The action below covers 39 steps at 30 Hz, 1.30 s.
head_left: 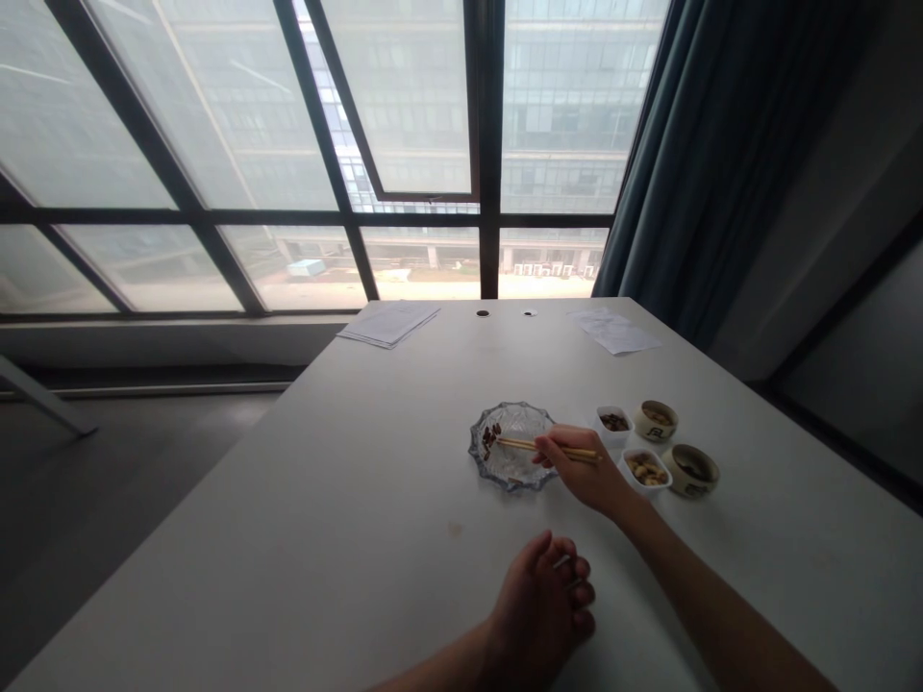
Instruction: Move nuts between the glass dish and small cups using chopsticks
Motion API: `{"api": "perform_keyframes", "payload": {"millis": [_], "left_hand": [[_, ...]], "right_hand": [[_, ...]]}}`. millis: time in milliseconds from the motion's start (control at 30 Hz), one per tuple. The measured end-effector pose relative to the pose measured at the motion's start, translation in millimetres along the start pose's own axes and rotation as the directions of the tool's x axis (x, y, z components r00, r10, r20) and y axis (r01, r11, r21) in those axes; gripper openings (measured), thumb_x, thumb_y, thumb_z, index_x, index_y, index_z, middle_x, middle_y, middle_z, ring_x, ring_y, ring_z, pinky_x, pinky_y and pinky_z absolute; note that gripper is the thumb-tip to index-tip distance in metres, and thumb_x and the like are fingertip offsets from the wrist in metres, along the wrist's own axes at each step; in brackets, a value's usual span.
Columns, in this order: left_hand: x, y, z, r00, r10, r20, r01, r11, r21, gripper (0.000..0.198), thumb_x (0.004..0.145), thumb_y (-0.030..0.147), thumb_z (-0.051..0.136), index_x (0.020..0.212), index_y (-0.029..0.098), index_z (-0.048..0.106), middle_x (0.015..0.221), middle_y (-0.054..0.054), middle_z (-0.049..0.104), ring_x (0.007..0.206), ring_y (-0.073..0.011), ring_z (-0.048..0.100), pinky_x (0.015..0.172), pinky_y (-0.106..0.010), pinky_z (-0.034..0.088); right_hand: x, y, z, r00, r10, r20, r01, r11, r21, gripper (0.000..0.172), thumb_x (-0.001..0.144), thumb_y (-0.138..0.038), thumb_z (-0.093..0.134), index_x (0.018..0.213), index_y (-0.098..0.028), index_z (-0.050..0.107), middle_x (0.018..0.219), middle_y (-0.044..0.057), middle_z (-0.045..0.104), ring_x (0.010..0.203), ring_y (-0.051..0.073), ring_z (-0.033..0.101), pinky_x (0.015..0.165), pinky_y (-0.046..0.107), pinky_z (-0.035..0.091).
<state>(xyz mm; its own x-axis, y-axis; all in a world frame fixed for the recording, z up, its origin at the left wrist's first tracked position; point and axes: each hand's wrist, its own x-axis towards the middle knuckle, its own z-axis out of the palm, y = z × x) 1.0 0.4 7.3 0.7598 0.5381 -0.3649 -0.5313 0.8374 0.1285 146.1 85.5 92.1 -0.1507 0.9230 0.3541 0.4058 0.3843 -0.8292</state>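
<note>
Bare forearms (710,601) taper into slim hands, the right hand (584,471) long-fingered; small pale marks, too blurred to identify, cross the left hand (537,615).

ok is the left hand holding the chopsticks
No, the chopsticks are in the right hand, while the left hand rests on the table without them.
</note>
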Motion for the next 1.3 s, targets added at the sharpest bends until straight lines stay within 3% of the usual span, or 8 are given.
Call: {"api": "perform_keyframes", "payload": {"millis": [267, 600, 733, 900, 1033, 1167, 1300], "left_hand": [[0.9, -1.7, -2.1, 1.000, 0.019, 0.005, -0.019, 1.000, -0.005, 0.020, 0.089, 0.038, 0.066, 0.088, 0.019, 0.059, 0.075, 0.000, 0.058, 0.059, -0.0133, 0.051, 0.058, -0.025, 0.023], [0.9, -1.9, -4.8, 0.999, 0.032, 0.006, -0.032, 0.999, -0.016, 0.021, 0.089, 0.038, 0.065, 0.087, 0.019, 0.059, 0.075, 0.000, 0.058, 0.059, -0.0135, 0.051, 0.058, -0.025, 0.023], [-0.1, -1.5, -2.8, 0.999, 0.050, 0.003, -0.050, 0.999, -0.018, 0.020, 0.089, 0.038, 0.063, 0.088, 0.019, 0.059, 0.075, 0.000, 0.059, 0.059, -0.0136, 0.052, 0.058, -0.025, 0.023], [-2.5, -0.8, -1.1, 0.999, 0.051, -0.004, -0.051, 0.999, -0.016, 0.019, 0.089, 0.037, 0.063, 0.087, 0.018, 0.059, 0.076, 0.000, 0.059, 0.060, -0.0133, 0.052, 0.059, -0.025, 0.025], [-3.1, -0.4, -1.2, 0.999, 0.054, -0.007, -0.054, 0.998, -0.012, 0.019, 0.089, 0.037, 0.064, 0.088, 0.018, 0.060, 0.077, 0.000, 0.059, 0.060, -0.0133, 0.052, 0.059, -0.025, 0.025], [-2.0, 0.2, -1.7, 0.999, 0.051, -0.008, -0.051, 0.999, -0.015, 0.019, 0.089, 0.037, 0.064, 0.088, 0.018, 0.060, 0.076, 0.000, 0.059, 0.060, -0.0135, 0.052, 0.058, -0.025, 0.025], [-1.0, 0.9, -1.8, 0.999, 0.054, -0.008, -0.054, 0.998, -0.019, 0.019, 0.091, 0.037, 0.063, 0.087, 0.019, 0.060, 0.076, 0.000, 0.059, 0.059, -0.0135, 0.051, 0.058, -0.025, 0.024]], "right_hand": [[0.1, 2.6, 7.2, 0.997, 0.069, -0.037, -0.065, 0.993, 0.100, 0.046, 0.096, -0.058, 0.058, 0.085, -0.016, 0.076, 0.080, 0.009, 0.077, 0.069, 0.020, 0.074, 0.064, 0.029, 0.059], [0.5, 5.0, 11.6, 0.986, 0.108, -0.124, -0.094, 0.989, 0.113, 0.052, 0.094, -0.062, 0.058, 0.080, -0.016, 0.077, 0.080, 0.012, 0.078, 0.069, 0.023, 0.075, 0.064, 0.033, 0.061], [6.3, -10.8, -25.1, 0.961, 0.157, -0.226, -0.137, 0.985, 0.101, 0.047, 0.091, -0.061, 0.064, 0.085, -0.016, 0.077, 0.081, 0.012, 0.079, 0.070, 0.024, 0.077, 0.066, 0.033, 0.064], [1.0, -28.0, -104.0, 0.822, 0.291, -0.489, -0.272, 0.956, 0.113, 0.039, 0.085, -0.054, 0.075, 0.083, -0.015, 0.076, 0.076, 0.013, 0.079, 0.066, 0.025, 0.078, 0.063, 0.031, 0.066], [-7.8, -14.1, -147.4, 0.737, 0.292, -0.610, -0.346, 0.938, 0.031, 0.034, 0.084, -0.046, 0.077, 0.081, -0.013, 0.075, 0.077, 0.018, 0.078, 0.061, 0.025, 0.077, 0.058, 0.029, 0.065], [-6.5, 5.8, -155.9, 0.732, 0.297, -0.613, -0.353, 0.935, 0.032, 0.028, 0.082, -0.043, 0.078, 0.079, -0.015, 0.074, 0.074, 0.012, 0.078, 0.059, 0.025, 0.076, 0.054, 0.030, 0.065], [-0.6, 10.9, -148.5, 0.800, 0.302, -0.519, -0.350, 0.937, 0.006, 0.027, 0.081, -0.044, 0.078, 0.079, -0.017, 0.076, 0.074, 0.010, 0.079, 0.062, 0.027, 0.077, 0.053, 0.030, 0.064]]}}
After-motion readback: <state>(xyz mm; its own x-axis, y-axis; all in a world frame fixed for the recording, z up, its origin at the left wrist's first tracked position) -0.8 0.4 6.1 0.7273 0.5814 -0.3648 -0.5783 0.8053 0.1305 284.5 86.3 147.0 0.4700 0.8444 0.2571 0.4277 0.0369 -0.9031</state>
